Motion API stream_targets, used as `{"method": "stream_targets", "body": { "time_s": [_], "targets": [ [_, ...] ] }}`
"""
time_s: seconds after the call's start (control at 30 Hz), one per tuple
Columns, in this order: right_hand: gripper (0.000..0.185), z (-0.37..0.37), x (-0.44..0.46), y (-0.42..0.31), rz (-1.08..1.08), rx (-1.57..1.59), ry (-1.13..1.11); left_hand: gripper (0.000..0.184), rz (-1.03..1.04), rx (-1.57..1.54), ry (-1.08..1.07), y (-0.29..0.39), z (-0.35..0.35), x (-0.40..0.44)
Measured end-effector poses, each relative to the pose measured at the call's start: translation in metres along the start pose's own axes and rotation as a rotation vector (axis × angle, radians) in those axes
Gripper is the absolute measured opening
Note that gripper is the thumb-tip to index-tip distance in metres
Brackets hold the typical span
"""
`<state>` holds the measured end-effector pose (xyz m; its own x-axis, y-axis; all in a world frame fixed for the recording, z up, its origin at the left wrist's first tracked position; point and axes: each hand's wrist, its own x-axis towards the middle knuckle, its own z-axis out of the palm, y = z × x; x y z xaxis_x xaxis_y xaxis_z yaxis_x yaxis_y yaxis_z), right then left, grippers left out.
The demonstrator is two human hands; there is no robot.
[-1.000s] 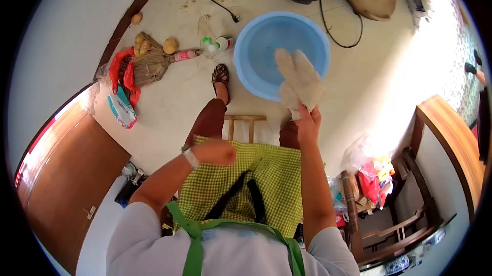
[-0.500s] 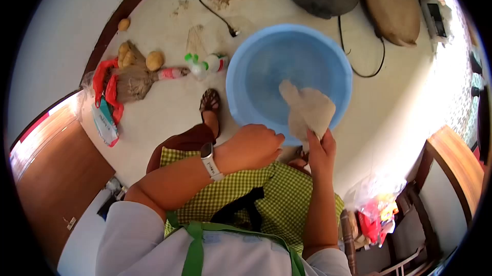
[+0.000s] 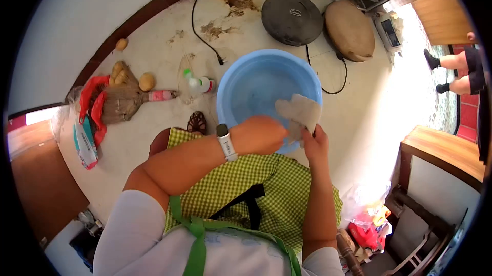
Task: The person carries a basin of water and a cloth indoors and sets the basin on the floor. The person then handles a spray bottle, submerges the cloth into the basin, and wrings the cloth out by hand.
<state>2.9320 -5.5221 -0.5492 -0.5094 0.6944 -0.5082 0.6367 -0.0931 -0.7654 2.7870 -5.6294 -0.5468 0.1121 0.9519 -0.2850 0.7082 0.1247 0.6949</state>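
Observation:
A pale, wet-looking cloth (image 3: 303, 110) hangs over the near right side of a blue plastic basin (image 3: 225, 79), which holds cloudy water. My right hand (image 3: 314, 144) pinches the cloth's lower edge. Beside it, at the left edge of the cloth, is my left hand (image 3: 260, 135), blurred and curled into a fist. Its fingertips are hidden, so whatever they hold cannot be made out. On that wrist sits a watch with a white strap (image 3: 227, 145).
Left of the basin lie bottles (image 3: 197, 82), a broom (image 3: 120, 103), potatoes (image 3: 147, 81) and a red bag (image 3: 88, 97). Beyond it are a black round appliance (image 3: 292, 18), a brown oval object (image 3: 350, 30) and cords. Another person's legs (image 3: 454, 62) show at right.
The view has shifted, bringing the other person's legs into sight. My left hand has moved closer to the cloth. My right hand keeps its hold on the cloth.

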Motion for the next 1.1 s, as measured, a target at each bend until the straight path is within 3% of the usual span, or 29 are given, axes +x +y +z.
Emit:
{"method": "stream_targets", "body": {
  "time_s": [0.2, 0.3, 0.4, 0.43, 0.5, 0.6, 0.7, 0.83, 0.9, 0.93, 1.0, 1.1],
  "targets": [
    [0.034, 0.019, 0.034, 0.049, 0.225, 0.626, 0.084, 0.013, -0.025, 0.096, 0.029, 0.030, 0.005, -0.008],
    [0.036, 0.035, 0.048, 0.073, 0.278, 0.770, 0.096, 0.014, 0.007, 0.202, 0.002, 0.039, 0.002, -0.018],
    [0.041, 0.047, 0.040, 0.085, 0.292, 0.845, 0.108, 0.016, 0.069, 0.123, 0.113, 0.041, -0.005, -0.036],
    [0.047, 0.051, 0.040, 0.096, 0.247, 0.991, 0.027, 0.016, 0.075, 0.124, 0.124, 0.039, -0.009, -0.040],
    [0.047, 0.061, 0.034, 0.107, 0.235, 0.995, 0.076, 0.018, -0.034, 0.106, -0.015, 0.033, -0.019, -0.049],
    [0.048, 0.063, 0.021, 0.132, 0.250, 1.039, 0.163, 0.020, -0.026, 0.119, -0.006, 0.013, -0.021, -0.061],
    [0.046, 0.069, 0.000, 0.129, 0.462, 0.888, 0.462, 0.022, -0.088, -0.009, 0.010, 0.003, -0.035, -0.072],
    [0.050, 0.079, -0.003, 0.177, 0.339, 0.840, 0.603, 0.021, -0.130, 0.016, 0.161, -0.013, -0.046, -0.092],
    [0.053, 0.088, -0.001, 0.182, 0.686, 0.478, 0.590, 0.021, -0.148, 0.050, 0.145, -0.012, -0.051, -0.098],
    [0.053, 0.095, -0.001, 0.185, 0.684, 0.480, 0.590, 0.020, -0.174, 0.078, 0.136, -0.012, -0.052, -0.099],
    [0.045, 0.113, -0.005, 0.186, 0.728, 1.168, 0.292, 0.020, -0.172, 0.046, 0.121, -0.009, -0.050, -0.097],
    [0.036, 0.129, -0.005, 0.183, 0.700, 1.333, 0.199, 0.020, -0.141, 0.031, 0.133, -0.002, -0.047, -0.094]
  ]
}}
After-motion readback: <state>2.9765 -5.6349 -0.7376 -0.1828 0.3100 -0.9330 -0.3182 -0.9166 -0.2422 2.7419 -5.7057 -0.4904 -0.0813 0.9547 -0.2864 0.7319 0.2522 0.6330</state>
